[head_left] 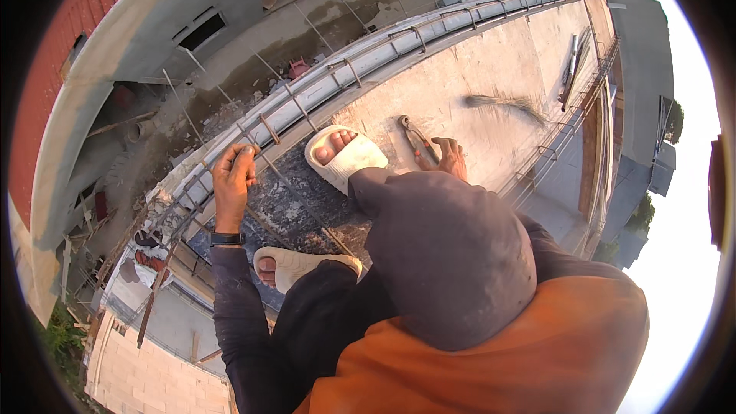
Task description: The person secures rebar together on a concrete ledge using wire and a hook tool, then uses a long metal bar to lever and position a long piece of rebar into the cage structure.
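Observation:
My left hand (233, 176), with a dark watch band at the wrist, is raised beside the steel reinforcing bars (287, 184) at the slab's edge. Its fingers are curled together in a pinch, and whatever they hold is too small to make out. On the pale board lies a pair of pincers (418, 140) with orange-red handles, jaws pointing away from me. My right hand (451, 158) reaches to the handle ends with its fingers apart, not closed round them. A grey cap hides part of my right forearm.
A bundle of thin tie wire (506, 104) lies on the plywood deck (491, 69) farther off. Tied rebar cages (414, 37) run along both edges. Beyond the left edge is a drop to cluttered ground. Sandalled feet (345, 159) stand on the dark board between the bars.

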### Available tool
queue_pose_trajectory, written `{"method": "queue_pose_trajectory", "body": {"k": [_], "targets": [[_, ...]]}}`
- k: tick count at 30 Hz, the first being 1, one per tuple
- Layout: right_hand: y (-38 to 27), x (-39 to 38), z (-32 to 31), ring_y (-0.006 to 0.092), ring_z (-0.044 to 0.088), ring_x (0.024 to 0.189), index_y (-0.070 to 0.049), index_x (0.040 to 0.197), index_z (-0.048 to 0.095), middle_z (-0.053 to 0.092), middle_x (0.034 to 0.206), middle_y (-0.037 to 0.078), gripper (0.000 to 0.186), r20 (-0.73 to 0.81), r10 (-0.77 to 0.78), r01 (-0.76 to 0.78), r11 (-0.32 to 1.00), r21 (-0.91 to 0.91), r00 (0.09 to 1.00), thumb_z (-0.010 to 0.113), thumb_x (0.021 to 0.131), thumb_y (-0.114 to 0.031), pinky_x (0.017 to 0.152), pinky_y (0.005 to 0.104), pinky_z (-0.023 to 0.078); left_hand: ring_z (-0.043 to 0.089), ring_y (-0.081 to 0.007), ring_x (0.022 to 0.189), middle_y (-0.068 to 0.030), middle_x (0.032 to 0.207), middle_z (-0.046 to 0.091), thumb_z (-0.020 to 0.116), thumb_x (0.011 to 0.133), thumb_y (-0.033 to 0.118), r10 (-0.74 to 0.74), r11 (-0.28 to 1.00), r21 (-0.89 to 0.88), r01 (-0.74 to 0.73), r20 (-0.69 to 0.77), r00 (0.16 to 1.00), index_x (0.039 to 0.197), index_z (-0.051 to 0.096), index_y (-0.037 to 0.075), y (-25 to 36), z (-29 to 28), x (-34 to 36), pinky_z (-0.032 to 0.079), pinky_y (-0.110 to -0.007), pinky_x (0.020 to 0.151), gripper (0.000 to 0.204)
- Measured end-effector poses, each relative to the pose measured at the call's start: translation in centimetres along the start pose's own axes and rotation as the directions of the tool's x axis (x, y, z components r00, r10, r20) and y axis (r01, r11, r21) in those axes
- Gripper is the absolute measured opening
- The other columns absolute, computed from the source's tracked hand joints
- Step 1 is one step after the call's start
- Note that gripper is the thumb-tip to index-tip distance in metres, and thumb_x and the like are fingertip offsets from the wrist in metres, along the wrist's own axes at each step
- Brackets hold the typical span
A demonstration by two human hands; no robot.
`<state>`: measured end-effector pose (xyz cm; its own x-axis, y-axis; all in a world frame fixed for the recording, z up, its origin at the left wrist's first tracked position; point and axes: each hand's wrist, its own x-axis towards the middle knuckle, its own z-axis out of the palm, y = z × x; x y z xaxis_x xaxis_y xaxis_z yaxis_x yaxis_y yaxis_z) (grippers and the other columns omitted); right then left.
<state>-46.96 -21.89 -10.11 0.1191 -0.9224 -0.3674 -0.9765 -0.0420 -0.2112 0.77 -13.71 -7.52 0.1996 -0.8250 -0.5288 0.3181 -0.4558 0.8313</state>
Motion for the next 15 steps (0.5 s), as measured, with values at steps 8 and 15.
{"method": "queue_pose_trajectory", "body": {"k": [8,15], "targets": [[-17.0,5.5,-8.7,0.0144,0.069,0.084,-0.004,0.118,0.07,0.072,0.092,0.007,0.035,0.5,-0.32,-0.345,0.433,0.833,0.805,0.067,0.103,-0.035,0.071,0.0315,0.06,0.068,-0.0239,0.097,-0.0156,0.107,0.069,0.061,0.103,0.026,0.24,0.859,0.416,-0.298,0.186,0.953,0.138,0.051,0.005,2.3,16.3,0.1,0.053,-0.038,0.089,0.042],[-9.4,6.9,-8.3,0.0135,0.067,0.075,-0.004,0.108,0.069,0.072,0.087,0.006,0.021,0.552,-0.047,-0.483,0.426,0.765,0.833,0.068,0.102,-0.024,0.069,0.0304,0.057,0.064,-0.0232,0.097,-0.0102,0.103,0.066,0.077,0.092,0.033,0.22,0.833,0.448,-0.324,0.269,0.938,0.152,0.044,0.001,1.8,16.2,1.3,0.054,-0.037,0.085,0.076]]}}
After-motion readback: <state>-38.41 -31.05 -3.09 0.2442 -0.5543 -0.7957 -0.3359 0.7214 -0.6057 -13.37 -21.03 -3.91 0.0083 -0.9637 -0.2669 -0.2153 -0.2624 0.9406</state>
